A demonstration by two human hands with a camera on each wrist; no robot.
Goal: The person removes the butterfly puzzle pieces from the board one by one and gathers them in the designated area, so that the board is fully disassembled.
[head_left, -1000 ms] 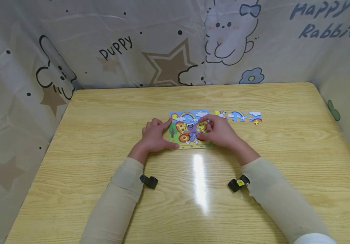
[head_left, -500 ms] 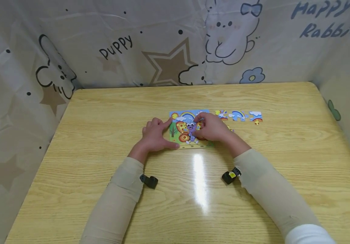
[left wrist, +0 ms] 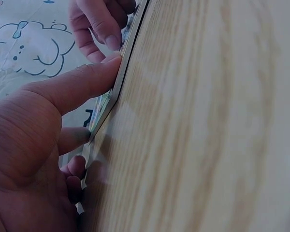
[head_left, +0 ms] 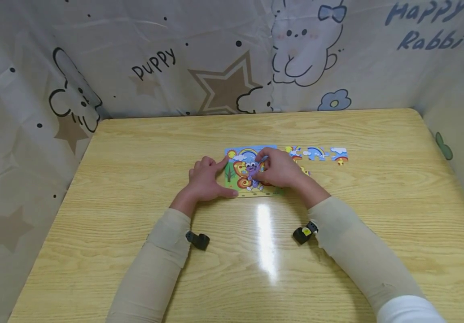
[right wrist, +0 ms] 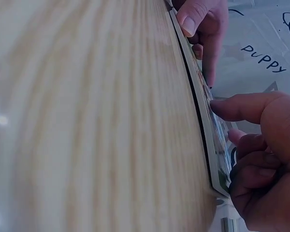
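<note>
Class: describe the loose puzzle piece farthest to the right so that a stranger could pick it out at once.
On the wooden table, find the puzzle board under both hands. Three loose pieces lie in a row to its right. The rightmost piece shows a white cloud and rainbow end.

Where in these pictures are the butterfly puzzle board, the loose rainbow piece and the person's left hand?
butterfly puzzle board (head_left: 238, 169), head view, on its left butterfly wing.
loose rainbow piece (head_left: 316, 153), head view, on the rainbow arc.
left hand (head_left: 204, 180), head view, on the back of the hand.
</note>
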